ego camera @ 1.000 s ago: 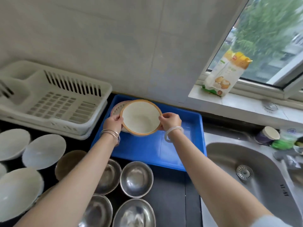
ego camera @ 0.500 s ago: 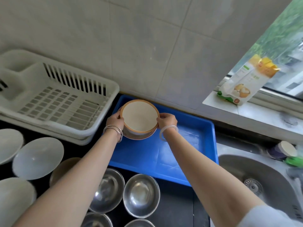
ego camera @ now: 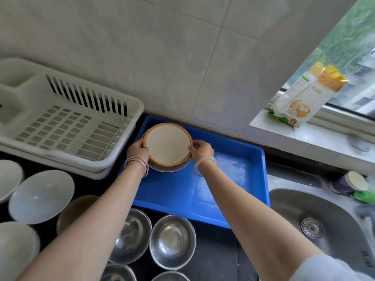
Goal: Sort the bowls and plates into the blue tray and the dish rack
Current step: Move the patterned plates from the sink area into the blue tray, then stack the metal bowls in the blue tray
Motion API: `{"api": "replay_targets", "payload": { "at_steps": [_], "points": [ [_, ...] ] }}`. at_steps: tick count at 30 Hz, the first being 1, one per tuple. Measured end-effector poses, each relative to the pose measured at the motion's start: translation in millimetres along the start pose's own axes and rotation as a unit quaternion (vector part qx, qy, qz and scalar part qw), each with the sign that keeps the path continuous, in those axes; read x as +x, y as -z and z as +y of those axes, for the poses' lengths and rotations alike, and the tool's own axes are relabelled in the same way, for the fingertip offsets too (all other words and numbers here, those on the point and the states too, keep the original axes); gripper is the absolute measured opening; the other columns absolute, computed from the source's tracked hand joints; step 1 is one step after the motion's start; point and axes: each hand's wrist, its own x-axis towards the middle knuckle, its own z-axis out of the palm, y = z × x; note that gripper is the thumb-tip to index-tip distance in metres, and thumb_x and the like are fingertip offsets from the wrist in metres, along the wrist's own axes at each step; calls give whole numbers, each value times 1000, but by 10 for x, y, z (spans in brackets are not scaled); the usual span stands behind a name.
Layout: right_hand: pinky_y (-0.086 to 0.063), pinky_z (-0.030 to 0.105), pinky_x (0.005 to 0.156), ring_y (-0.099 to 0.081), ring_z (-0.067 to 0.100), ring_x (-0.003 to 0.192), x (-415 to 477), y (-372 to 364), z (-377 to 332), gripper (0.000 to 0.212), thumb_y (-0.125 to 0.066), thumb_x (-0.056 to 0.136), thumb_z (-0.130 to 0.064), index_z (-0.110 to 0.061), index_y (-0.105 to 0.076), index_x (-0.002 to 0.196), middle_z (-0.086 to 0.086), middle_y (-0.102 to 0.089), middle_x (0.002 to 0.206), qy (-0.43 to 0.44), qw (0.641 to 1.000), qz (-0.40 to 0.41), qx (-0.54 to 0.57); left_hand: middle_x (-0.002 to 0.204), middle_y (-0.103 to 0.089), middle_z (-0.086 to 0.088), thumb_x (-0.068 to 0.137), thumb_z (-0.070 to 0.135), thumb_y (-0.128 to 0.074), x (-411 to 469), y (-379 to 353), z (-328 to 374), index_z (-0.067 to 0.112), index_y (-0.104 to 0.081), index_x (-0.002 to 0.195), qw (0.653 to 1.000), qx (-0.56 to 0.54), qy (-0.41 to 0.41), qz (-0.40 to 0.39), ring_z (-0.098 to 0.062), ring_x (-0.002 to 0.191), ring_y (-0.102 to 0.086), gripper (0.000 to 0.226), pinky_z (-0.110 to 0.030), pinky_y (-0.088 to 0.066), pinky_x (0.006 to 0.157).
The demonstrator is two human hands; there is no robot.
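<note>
A cream bowl with an orange-brown rim (ego camera: 167, 145) sits on top of another dish (ego camera: 168, 168) in the far left corner of the blue tray (ego camera: 233, 187). My left hand (ego camera: 139, 152) grips its left rim and my right hand (ego camera: 200, 151) grips its right rim. The white dish rack (ego camera: 67, 126) stands to the left of the tray and holds no dishes. Several steel bowls (ego camera: 172, 241) and white bowls (ego camera: 41, 196) lie on the dark counter in front, some hidden under my left forearm.
A steel sink (ego camera: 324, 230) is at the right, with a small cup (ego camera: 355, 181) and green item beside it. A food packet (ego camera: 300, 100) stands on the window sill. The tiled wall runs right behind tray and rack.
Both hands carried the cream bowl from above the tray's middle down onto the dish in the far left corner. The view has tilted and moved closer.
</note>
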Motion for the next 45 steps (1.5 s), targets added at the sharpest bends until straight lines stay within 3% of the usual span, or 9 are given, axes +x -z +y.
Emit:
{"api": "replay_targets", "payload": {
  "at_steps": [4,8,10,14,18,21,24,31,45],
  "points": [
    [-57,42,85,-68,26,90,-58,70,0,29,-56,90,-14,-13,-61,118,9,-69,107,-8,1000,-19,12,114,-65,-11,86,-4,-41,-88,45,20,9,-60,121,1000,-28,-5,4,-23,101,-57,41,-31,-44,87],
    [-58,39,82,-67,25,89,-308,242,17,16,-54,89,-17,-18,-63,102,4,-67,97,25,999,-8,31,135,-54,-13,90,4,-49,-333,209,14,4,-46,134,998,-35,17,-42,-23,121,-52,44,-38,-40,107],
    [-57,37,78,-67,23,86,-527,343,62,10,-51,91,-18,-21,-60,94,2,-66,92,40,998,-19,54,135,-53,-14,91,5,-48,-563,304,-33,5,-44,136,998,-14,28,-56,-23,119,-53,45,-34,-42,104],
    [-51,23,60,-65,19,70,-1049,530,293,18,-47,94,-17,-16,-63,88,4,-68,83,28,987,-116,105,112,-58,-18,91,0,-50,-1228,446,-182,-3,-50,126,993,-15,61,-97,-18,84,-59,36,-17,-49,71],
    [-47,17,50,-61,15,56,-1470,610,746,21,-49,92,-17,-18,-63,76,1,-67,70,-4,985,-155,73,90,-59,-13,89,1,-52,-1854,614,-478,-2,-58,110,982,51,101,-153,-18,73,-53,22,-20,-43,67],
    [-51,24,56,-60,15,57,-1656,576,1141,23,-51,88,-18,-20,-63,68,0,-66,64,-20,990,-141,-3,84,-62,-11,86,2,-58,-2142,740,-741,-2,-63,102,973,143,85,-158,-21,82,-55,18,-28,-45,75],
    [-56,32,64,-62,15,60,-1785,526,1438,11,-56,83,-28,-24,-62,75,-5,-67,70,-31,986,-127,-101,103,-68,-15,83,0,-60,-2317,793,-929,-2,-64,101,962,215,62,-158,-20,94,-60,19,-22,-43,83],
    [-58,24,55,-65,11,60,-1789,346,1502,20,-59,87,-12,-14,-63,106,-6,-61,78,-92,986,-134,-37,110,-68,-15,79,-4,-58,-2423,687,-1087,3,-64,108,926,307,60,-214,-23,105,-63,30,-24,-46,90],
    [-54,17,48,-64,6,44,-1914,760,1363,21,-56,82,1,-11,-68,69,-2,-62,51,-127,982,-136,22,98,-73,-4,77,4,-63,-2351,662,-1111,13,-71,96,916,349,23,-197,-16,92,-67,23,-23,-50,83]
  ]
}}
